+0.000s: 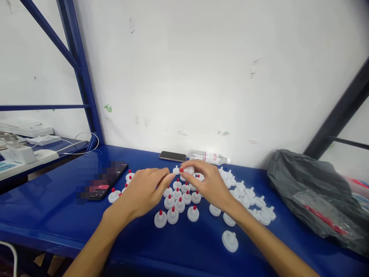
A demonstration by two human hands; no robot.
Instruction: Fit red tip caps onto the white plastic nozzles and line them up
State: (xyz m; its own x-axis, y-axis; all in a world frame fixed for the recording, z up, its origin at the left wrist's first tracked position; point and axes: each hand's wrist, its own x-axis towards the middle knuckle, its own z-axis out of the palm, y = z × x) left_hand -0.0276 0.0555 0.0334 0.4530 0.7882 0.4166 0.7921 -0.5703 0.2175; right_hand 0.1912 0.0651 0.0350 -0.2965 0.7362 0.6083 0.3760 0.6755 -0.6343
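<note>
My right hand (206,181) pinches a white plastic nozzle cap (189,170) between thumb and fingers, its small red tip pointing left. Beside it, my left hand (150,188) has its thumb and fingertips drawn together close to that red tip; whether anything is between them is hidden. Just beyond the fingertips is a white cap with a bare spout (176,170). Below and between my hands stand several red-tipped nozzle caps (180,205). More of them, partly covered by my left hand, stand at left (114,196). Several caps without red tips (245,196) lie around my right forearm.
A dark phone (172,156) and a clear bottle (209,157) lie by the wall. Another phone (108,181) with a lit screen is at left. A black plastic bag (302,192) and a clear bag of red pieces (325,217) occupy the right side of the blue table (138,246).
</note>
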